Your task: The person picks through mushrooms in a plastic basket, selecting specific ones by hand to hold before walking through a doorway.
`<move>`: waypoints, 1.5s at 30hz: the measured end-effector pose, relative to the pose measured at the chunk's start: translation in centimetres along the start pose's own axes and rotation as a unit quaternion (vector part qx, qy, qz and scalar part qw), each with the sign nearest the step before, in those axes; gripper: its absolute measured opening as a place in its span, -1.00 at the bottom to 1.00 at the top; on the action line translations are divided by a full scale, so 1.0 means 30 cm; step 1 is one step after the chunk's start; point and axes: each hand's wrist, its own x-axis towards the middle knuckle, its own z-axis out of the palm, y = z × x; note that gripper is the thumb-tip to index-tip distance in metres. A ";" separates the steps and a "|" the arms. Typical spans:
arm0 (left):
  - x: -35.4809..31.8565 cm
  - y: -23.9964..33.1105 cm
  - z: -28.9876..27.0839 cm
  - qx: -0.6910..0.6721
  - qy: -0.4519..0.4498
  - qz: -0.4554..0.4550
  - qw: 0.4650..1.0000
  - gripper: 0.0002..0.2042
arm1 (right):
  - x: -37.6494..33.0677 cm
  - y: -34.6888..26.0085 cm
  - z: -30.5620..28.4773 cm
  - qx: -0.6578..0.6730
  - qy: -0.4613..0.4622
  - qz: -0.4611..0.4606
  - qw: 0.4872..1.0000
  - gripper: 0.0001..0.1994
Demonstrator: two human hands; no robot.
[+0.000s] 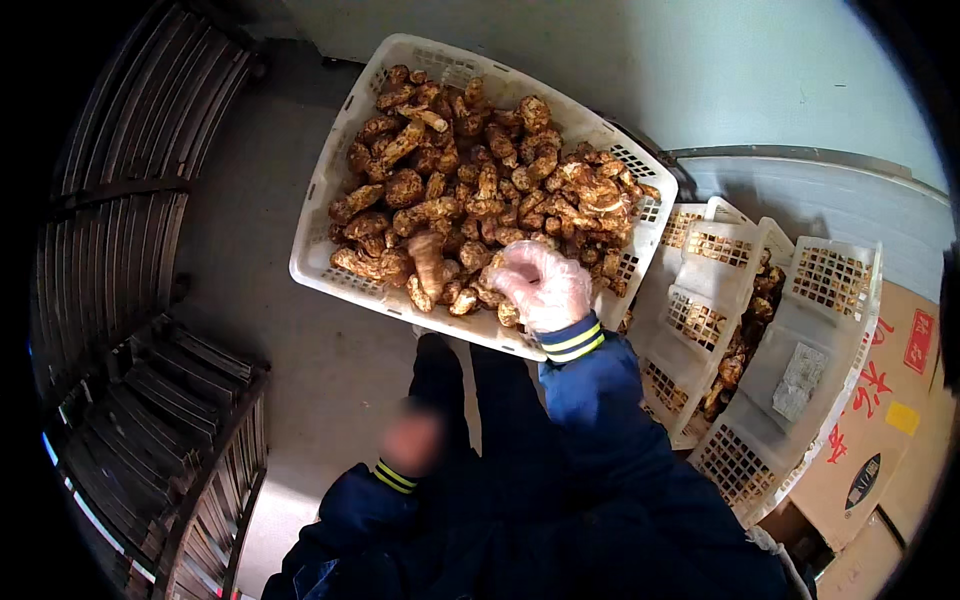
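A large white plastic basket [318, 225] holds a heap of brown, scaly mushrooms [440, 180] with thick stems. At its near side, my right hand [545, 285] is in a thin clear glove. The fingers are curled, and the fingertips close on a small mushroom [490, 270] at the edge of the heap. A thicker, smooth-stemmed mushroom [427, 262] lies just left of them. Below the basket, in front of my legs, my left hand [412, 442] hangs apart from the mushrooms. It is blurred, so its fingers cannot be made out.
To the right, white crates [715, 285] stand crowded together, with more mushrooms [735, 360] between their walls. A cardboard box [860, 440] is beside them. Dark slatted racks [150, 400] line the left side, along the grey floor [240, 260]. A pale wall [750, 80] rises behind the basket.
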 end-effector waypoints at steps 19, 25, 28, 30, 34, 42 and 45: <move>-0.208 -0.021 0.245 0.510 0.050 0.107 0.852 -0.90 | 0.331 -0.014 -0.053 -0.327 -0.008 -0.112 0.938 -0.57; -0.148 -0.003 0.130 0.178 0.012 0.024 0.984 -0.91 | 0.202 -0.029 -0.147 0.287 -0.066 0.079 0.952 -0.60; -0.129 -0.001 0.118 0.105 0.016 0.009 0.994 -0.92 | 0.160 0.015 -0.154 0.393 -0.085 0.057 0.914 -0.64; -0.120 -0.008 0.109 0.068 0.019 0.003 0.997 -0.92 | 0.138 0.025 -0.143 0.578 -0.127 0.116 0.798 -0.66; -0.105 -0.005 0.087 0.082 -0.005 0.012 0.997 -0.93 | 0.096 0.069 -0.115 0.661 -0.132 0.085 0.734 -0.37; -0.065 -0.009 0.044 -0.139 -0.034 -0.091 0.986 -0.87 | 0.047 0.120 -0.087 0.801 -0.181 0.149 0.551 -0.49; 0.035 0.006 -0.066 -0.263 -0.069 -0.189 0.944 -0.82 | 0.014 0.087 -0.078 0.775 -0.132 0.168 0.595 -0.61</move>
